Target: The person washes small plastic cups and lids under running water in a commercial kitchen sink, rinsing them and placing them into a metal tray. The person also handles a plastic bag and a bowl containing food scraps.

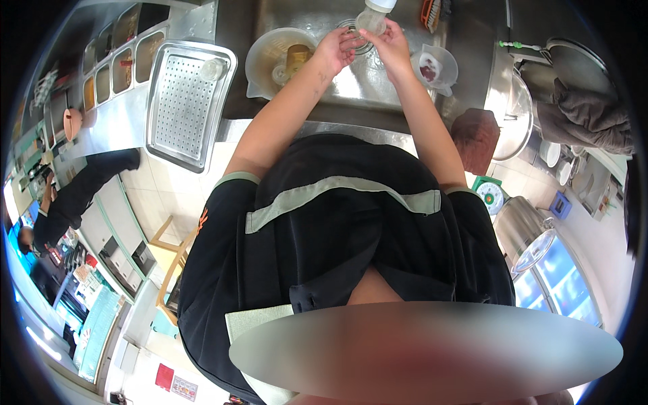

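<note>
Sink [337, 104] from above.
Right hand [391, 52] grasps a clear container [370, 23] over it; left hand [335, 51], grip impossible to tell; bowl [260, 57] at sink's left.

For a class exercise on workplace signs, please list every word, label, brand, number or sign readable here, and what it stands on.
None can be read.
Green dial scale: markings too small.
Orange marking on the left sleeve: too small.
Red sheet, lower left: any print too blurred.
Printed sheet beside it: too small.
</note>
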The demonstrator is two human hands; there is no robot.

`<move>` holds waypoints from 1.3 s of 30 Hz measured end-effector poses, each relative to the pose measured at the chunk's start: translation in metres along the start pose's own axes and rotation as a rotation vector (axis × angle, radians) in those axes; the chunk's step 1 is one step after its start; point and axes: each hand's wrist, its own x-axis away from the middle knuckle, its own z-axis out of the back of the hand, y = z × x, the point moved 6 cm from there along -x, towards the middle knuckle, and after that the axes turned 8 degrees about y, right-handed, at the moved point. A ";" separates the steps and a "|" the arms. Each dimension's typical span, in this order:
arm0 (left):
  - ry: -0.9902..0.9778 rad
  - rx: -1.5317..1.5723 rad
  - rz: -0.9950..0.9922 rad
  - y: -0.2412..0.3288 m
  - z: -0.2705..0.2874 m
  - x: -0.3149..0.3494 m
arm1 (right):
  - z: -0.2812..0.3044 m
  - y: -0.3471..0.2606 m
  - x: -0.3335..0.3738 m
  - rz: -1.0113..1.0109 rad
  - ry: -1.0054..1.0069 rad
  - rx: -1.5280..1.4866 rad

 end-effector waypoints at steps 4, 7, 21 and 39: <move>-0.157 0.076 0.066 0.002 -0.011 0.000 | -0.003 -0.004 -0.010 0.092 0.048 -0.009; -0.553 0.192 0.035 0.000 -0.026 -0.002 | -0.001 -0.029 0.016 0.347 0.030 0.008; -0.212 -1.194 -1.152 0.034 0.000 0.104 | -0.031 -0.032 0.098 0.967 -0.308 0.989; 1.026 -0.383 -1.056 0.085 0.294 0.181 | -0.025 0.038 0.021 -0.249 -0.078 -0.268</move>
